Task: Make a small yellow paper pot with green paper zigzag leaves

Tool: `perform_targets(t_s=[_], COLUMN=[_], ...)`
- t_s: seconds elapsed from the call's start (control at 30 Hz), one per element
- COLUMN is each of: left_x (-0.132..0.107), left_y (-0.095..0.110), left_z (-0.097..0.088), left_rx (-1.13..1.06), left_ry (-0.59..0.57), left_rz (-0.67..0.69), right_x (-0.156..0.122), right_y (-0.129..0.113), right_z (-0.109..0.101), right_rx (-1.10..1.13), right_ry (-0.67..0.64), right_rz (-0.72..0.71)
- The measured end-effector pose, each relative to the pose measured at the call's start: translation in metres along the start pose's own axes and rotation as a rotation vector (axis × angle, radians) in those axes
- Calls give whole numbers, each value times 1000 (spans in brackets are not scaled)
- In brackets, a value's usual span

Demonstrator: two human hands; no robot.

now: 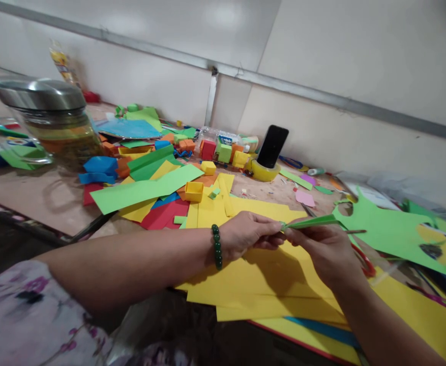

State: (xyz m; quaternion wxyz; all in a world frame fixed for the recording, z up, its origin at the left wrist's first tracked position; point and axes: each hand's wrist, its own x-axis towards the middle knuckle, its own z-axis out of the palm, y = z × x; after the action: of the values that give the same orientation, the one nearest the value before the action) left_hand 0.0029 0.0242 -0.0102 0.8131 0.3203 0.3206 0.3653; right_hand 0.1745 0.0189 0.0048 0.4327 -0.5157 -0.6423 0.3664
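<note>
My left hand (251,235), with a green bead bracelet (217,246) at its wrist, pinches one end of a folded strip of green paper (314,221). From the other side my right hand (327,249) grips the same strip, its fingertips nearly touching the left ones. A thin dark stick-like thing (356,232) pokes out beyond the right hand; its other end is hidden. Both hands hover over stacked yellow paper sheets (261,284). Beside the right hand show the red handles of what look like scissors (366,262).
Left stands a lidded glass jug (60,132) of tea-coloured liquid. Small folded paper boxes (194,191) and coloured sheets (146,189) crowd the middle. A phone (272,146) leans in a tape roll (263,172). Cut green paper (386,229) lies at right; a wall closes the back.
</note>
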Motion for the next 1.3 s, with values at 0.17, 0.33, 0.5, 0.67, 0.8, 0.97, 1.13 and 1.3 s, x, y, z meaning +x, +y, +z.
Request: perform_targets(t_s=[0.17,0.33,0.5,0.67,0.8,0.97,1.13,1.3], left_x=[2,2,1,-1,-2,-5,-6,-5], left_y=[0,2,5,6,8,12,14,13], left_z=[-4,-5,-5,-7,-6,-2,-2,-3], left_rx=[35,43,53,97,134,103,113,123], left_ry=[-40,-74,-139,-151,-173,-168,-173,-178], left_rz=[-10,-24,-55,-76,-61,52,88,69], right_x=[-3,-4,-2,0,-1,0,2,0], right_y=[-4,-2,1,-5,-8,-6,-5,-6], right_z=[0,-2,-8,-11,-10,-14,-17,-17], right_rx=[-75,-92,-167,-207,-195,-204,-163,-195], right_ry=[-10,-9,-33,-178,-200,-111,-87,-147], right_rz=[-74,-112,-346,-342,-311,-427,-455,-440])
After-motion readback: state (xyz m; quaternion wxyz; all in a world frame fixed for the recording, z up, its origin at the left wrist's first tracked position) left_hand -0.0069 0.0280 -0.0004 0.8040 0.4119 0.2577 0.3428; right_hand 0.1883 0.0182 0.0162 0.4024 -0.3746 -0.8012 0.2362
